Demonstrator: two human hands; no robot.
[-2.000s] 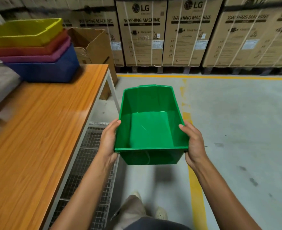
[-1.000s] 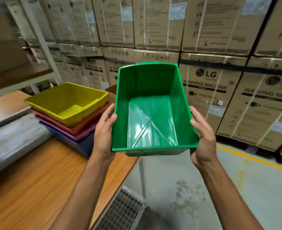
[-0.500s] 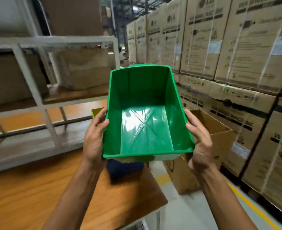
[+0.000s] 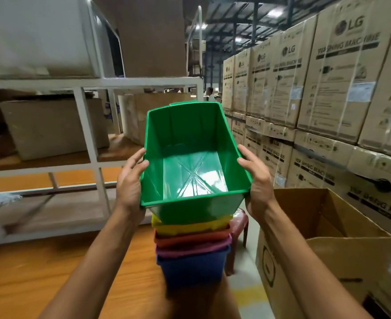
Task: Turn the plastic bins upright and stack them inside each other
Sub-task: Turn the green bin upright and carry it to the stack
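On the counter (image 4: 51, 272) stands a nested stack, blue bin (image 4: 189, 270) lowest, yellow bin (image 4: 189, 226) topmost. Just above, the left hand (image 4: 130, 183) and right hand (image 4: 257, 187) clasp the green bin (image 4: 189, 157) upright, fingers (image 4: 135, 158) curled on its side walls, likely to lower it squarely in.

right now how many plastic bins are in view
5: green bin held over the rest; yellow bin, red bin, purple bin and blue bin nested on the table. More may be hidden.
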